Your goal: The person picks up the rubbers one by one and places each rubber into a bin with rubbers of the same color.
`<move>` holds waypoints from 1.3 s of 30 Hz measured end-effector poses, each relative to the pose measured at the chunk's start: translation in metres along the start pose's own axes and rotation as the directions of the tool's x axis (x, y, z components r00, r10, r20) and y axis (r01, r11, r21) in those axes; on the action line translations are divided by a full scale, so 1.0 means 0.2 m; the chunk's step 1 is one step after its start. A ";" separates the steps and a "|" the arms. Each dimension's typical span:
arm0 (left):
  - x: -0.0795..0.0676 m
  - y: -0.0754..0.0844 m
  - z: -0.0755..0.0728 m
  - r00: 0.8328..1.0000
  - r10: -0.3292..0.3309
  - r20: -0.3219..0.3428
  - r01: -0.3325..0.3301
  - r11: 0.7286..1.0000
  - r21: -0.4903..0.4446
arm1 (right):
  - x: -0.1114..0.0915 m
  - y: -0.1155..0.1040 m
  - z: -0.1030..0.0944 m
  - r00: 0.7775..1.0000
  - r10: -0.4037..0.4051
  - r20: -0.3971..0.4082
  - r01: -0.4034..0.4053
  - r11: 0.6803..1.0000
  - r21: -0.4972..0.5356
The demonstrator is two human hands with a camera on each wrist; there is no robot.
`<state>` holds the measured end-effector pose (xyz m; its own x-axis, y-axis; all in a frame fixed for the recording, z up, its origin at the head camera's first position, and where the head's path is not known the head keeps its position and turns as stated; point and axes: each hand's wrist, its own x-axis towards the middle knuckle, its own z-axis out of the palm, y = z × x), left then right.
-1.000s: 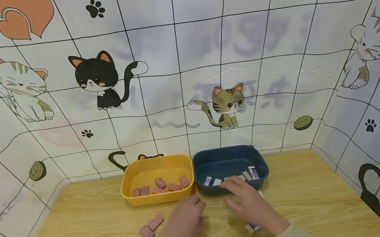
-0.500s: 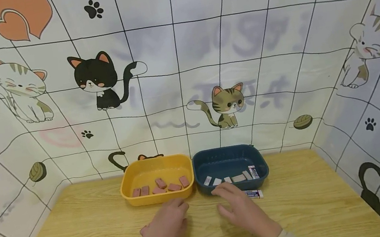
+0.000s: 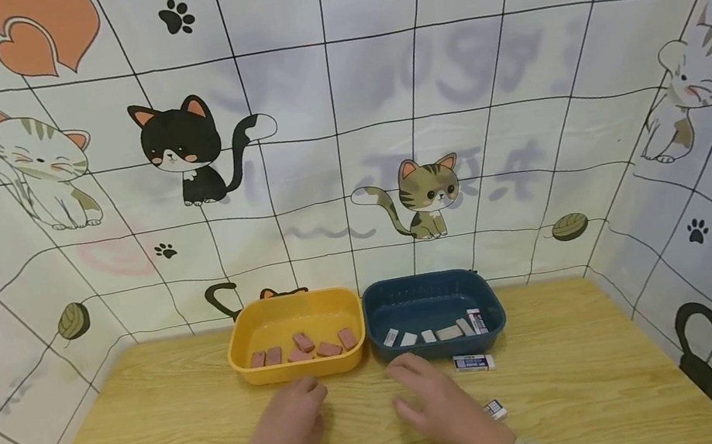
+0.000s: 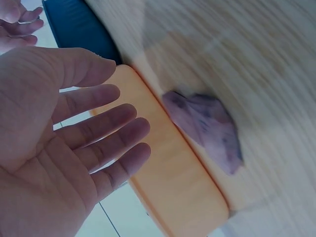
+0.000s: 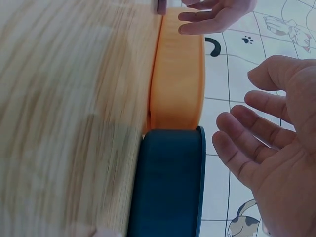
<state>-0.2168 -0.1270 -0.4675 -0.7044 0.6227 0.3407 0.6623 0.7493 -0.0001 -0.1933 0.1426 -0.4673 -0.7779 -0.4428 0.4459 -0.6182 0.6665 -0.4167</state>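
My left hand (image 3: 284, 426) hovers over the table just in front of the yellow tray (image 3: 301, 371), fingers loosely spread and holding nothing. In the left wrist view two pink erasers (image 4: 210, 128) lie on the wood beside that tray; the left hand hides them in the head view. My right hand (image 3: 440, 408) hangs relaxed in front of the blue tray (image 3: 439, 349), its palm bare in the right wrist view. Right of it lie a white eraser in a printed sleeve (image 3: 474, 362) and, partly covered by the hand, another sleeved eraser (image 3: 495, 409).
Several pink erasers (image 3: 329, 348) sit in the yellow tray. The blue tray holds several white erasers (image 3: 448, 333), some with sleeves. Both trays stand side by side at the back of the wooden table (image 3: 585, 364), against a cat-patterned wall covering (image 3: 287, 108).
Both hands have moved left, the left one passing over the two pink erasers and covering them in the head view. The sleeved erasers on the right have come partly out from behind the right hand.
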 end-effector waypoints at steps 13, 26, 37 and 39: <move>-0.07 -0.10 0.03 0.999 -0.021 -0.034 0.022 0.999 0.026 | 0.02 -0.05 0.05 0.998 -0.005 0.064 0.004 1.000 0.013; -0.10 -0.14 0.07 0.998 -0.066 -0.003 0.066 0.998 -0.021 | 0.02 -0.08 0.10 0.995 -0.031 0.093 0.030 0.999 0.011; -0.08 -0.15 0.07 0.998 -0.059 -0.002 0.059 0.998 -0.039 | 0.02 -0.09 0.12 0.991 0.012 0.137 -0.018 0.999 0.038; -0.08 -0.15 0.07 0.998 -0.056 -0.003 0.056 0.998 -0.038 | 0.02 -0.09 0.12 0.989 0.027 0.148 -0.033 0.999 0.039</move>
<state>-0.2292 -0.1563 -0.4859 -0.7398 0.5791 0.3426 0.6311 0.7738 0.0547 -0.1887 0.1145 -0.4764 -0.8025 -0.5085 0.3120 -0.5959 0.6568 -0.4621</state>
